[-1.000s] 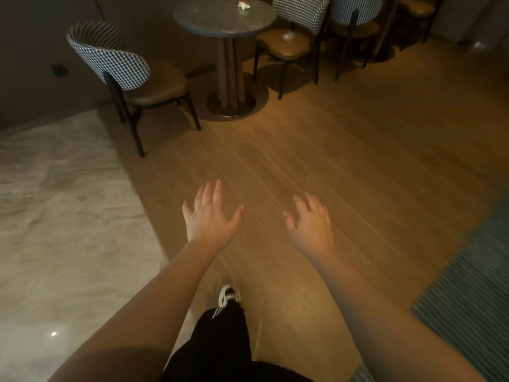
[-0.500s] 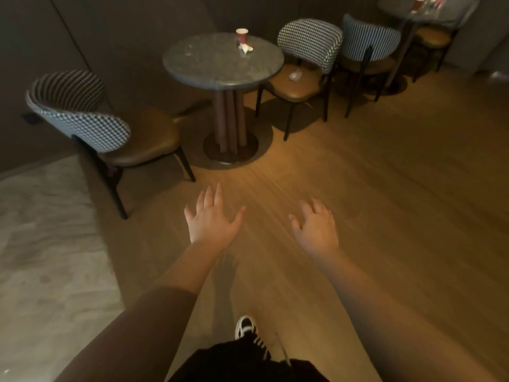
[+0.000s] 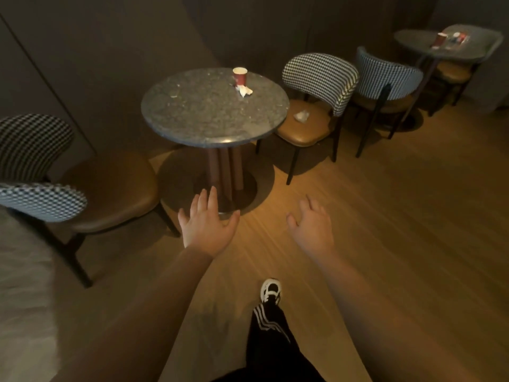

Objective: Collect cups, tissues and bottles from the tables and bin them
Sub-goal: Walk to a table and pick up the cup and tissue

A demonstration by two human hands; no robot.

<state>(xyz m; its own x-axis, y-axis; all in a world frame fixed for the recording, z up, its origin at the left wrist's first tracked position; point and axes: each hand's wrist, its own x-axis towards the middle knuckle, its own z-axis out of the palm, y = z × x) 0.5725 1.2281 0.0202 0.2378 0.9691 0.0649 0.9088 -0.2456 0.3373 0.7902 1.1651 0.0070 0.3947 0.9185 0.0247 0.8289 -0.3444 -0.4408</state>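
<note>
A red paper cup (image 3: 240,76) stands upright on the far side of a round dark stone table (image 3: 192,117), with a crumpled white tissue (image 3: 245,91) just in front of it. Another crumpled tissue (image 3: 301,116) lies on the tan seat of the chair to the table's right. A second round table (image 3: 413,41) at the far right carries a red cup (image 3: 440,40) and some blurred items I cannot make out. My left hand (image 3: 206,227) and my right hand (image 3: 312,227) are held out in front, empty with fingers apart, low and short of the near table.
A checked-back chair (image 3: 49,188) stands at the left, two more (image 3: 322,78) (image 3: 385,75) between the tables. The floor is wood planks (image 3: 399,216), with pale stone (image 3: 22,299) at the left. A dark wall runs behind. My shoe (image 3: 271,289) is stepping forward.
The near table and chairs have come much closer and lower in view as I walk towards them. The cup and tissue on it and the second table have come into view. Both hands stay empty.
</note>
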